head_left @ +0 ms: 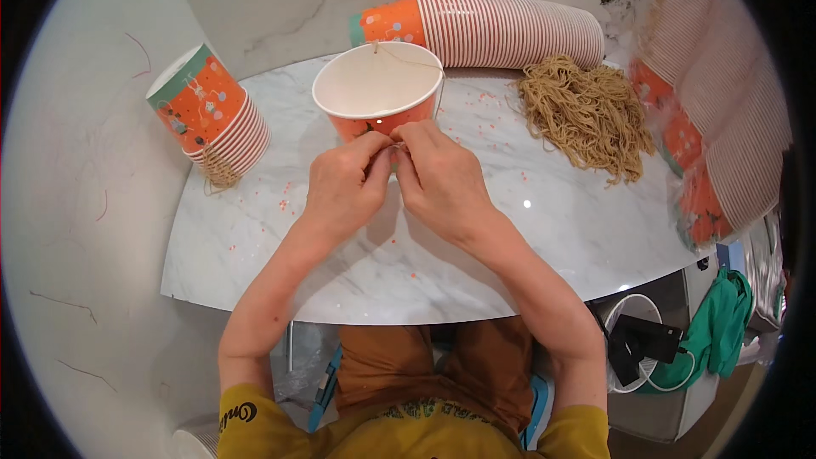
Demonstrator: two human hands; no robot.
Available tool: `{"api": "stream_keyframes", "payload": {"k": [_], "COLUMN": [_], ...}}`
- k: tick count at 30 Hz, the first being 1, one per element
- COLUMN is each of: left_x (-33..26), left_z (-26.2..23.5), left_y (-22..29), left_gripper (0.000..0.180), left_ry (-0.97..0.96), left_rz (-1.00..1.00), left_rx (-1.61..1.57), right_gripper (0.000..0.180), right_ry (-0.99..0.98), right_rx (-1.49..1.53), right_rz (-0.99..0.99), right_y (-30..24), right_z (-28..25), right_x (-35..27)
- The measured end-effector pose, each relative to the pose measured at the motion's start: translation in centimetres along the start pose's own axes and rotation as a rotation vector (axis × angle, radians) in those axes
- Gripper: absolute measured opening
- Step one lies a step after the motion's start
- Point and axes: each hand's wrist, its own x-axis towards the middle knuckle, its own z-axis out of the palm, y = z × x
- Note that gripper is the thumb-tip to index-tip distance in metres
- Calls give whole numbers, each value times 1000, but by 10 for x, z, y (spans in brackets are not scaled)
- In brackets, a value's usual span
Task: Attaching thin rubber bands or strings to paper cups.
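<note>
A large paper bucket [378, 89], white inside and orange outside, stands on the marble table in front of me. A thin tan string [408, 58] lies across its far rim and hangs down its right side toward my right hand. My left hand [347, 177] and my right hand [438, 172] meet at the bucket's near side, thumbs and forefingers pinched together. Between the fingertips there is a thin strand, seemingly the string's end; most of it is hidden by the fingers.
A leaning stack of orange and green paper buckets [208, 106] stands at the left, strings at its base. A long stack [514, 30] lies at the back beside a heap of tan strings [586, 115]. Bagged buckets [701, 119] stand right. Below the edge is a white bin [633, 314].
</note>
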Motion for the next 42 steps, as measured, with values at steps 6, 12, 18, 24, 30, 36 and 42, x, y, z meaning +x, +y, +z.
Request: {"api": "stream_keyframes", "payload": {"k": [6, 12, 18, 24, 30, 36, 42], "left_x": [-3, -1, 8, 18, 14, 14, 14], "left_z": [-1, -7, -20, -23, -19, -18, -17], "left_y": [-10, -8, -10, -23, -30, -25, -21], "left_gripper": [9, 11, 19, 31, 26, 21, 22], "left_ry": [-26, 72, 337, 324, 244, 256, 254], "left_rz": [-137, 11, 183, 327, 322, 329, 341], "left_rx": [-90, 49, 222, 402, 395, 351, 330], "right_gripper": [9, 12, 17, 17, 18, 18, 17], "right_ry": [8, 50, 19, 21, 74, 96, 101], "right_rx": [-51, 169, 563, 692, 739, 698, 680], "right_rz": [-99, 67, 443, 560, 535, 500, 488], "right_y": [10, 8, 16, 11, 9, 9, 7], "right_z": [9, 9, 9, 7, 17, 17, 17], "right_x": [-3, -1, 5, 6, 3, 5, 7]}}
